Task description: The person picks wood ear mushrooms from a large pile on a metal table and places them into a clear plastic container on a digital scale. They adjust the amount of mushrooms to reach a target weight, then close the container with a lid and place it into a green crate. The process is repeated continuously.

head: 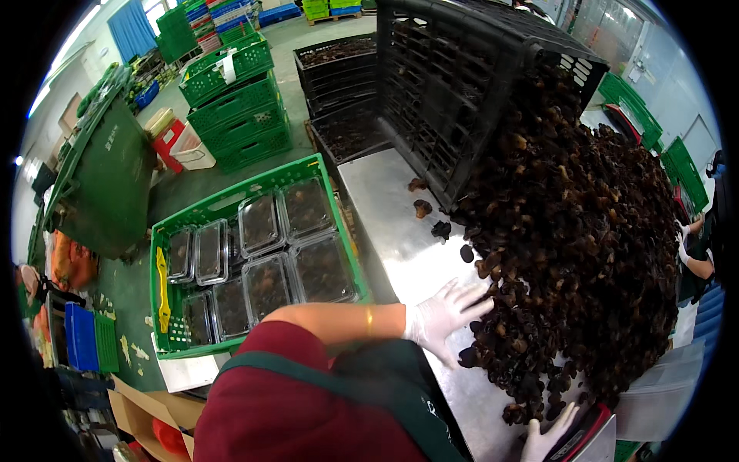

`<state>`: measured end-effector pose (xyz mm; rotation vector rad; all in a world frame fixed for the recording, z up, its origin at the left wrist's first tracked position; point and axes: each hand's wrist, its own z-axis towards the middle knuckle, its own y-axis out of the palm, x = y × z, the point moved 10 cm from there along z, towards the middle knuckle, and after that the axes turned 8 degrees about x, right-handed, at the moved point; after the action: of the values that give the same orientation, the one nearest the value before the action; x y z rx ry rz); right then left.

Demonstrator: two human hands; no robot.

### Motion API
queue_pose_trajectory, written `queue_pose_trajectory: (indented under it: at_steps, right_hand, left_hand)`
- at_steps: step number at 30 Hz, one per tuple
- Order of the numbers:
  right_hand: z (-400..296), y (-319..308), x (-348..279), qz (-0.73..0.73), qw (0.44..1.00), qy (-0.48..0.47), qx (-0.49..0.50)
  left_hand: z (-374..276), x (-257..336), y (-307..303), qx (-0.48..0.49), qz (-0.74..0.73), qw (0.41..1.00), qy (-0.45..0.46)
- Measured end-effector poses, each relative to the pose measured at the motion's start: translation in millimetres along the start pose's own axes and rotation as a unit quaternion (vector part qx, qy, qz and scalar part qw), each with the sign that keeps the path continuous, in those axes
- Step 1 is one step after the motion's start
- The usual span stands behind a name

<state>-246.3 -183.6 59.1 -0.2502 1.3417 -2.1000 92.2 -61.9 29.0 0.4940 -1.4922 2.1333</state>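
A large heap of dark brown wood ear mushrooms (pixel 577 248) covers much of the metal table (pixel 392 231). My left hand (pixel 447 317), in a white glove, is spread with its fingertips at the heap's near edge and grips nothing. Lower in the view, my right hand (pixel 548 433), gloved too, has thumb and fingers apart. It is beside a red-edged device (pixel 583 436), perhaps a scale, and part of it is cut off by the picture's dark rim. Above the heap, a black plastic crate (pixel 444 92) lies tipped on its side, mushrooms spilling from its mouth.
At my left, a green crate (pixel 231 199) holds several clear lidded boxes (pixel 265 283) of mushrooms. Stacked black crates (pixel 335 75), stacked green crates (pixel 239 121) and a green wheeled bin (pixel 107 179) stand beyond. Clear plastic containers (pixel 658 392) sit at right, near another person's gloved hand (pixel 683 245).
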Motion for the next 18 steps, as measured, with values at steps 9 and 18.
queue_pose_trajectory:
  at_steps: [9, 18]
  right_hand:
    - [34.0, 61.2, -111.3, 0.184, 0.966, -0.093, -0.158]
    - [23.0, 58.2, -123.8, 0.102, 0.979, -0.142, -0.100]
  left_hand:
    - [67.9, 48.7, 37.6, -0.053, 0.014, 0.993, 0.109]
    - [60.4, 72.8, 60.6, 0.005, 0.024, 0.979, 0.203]
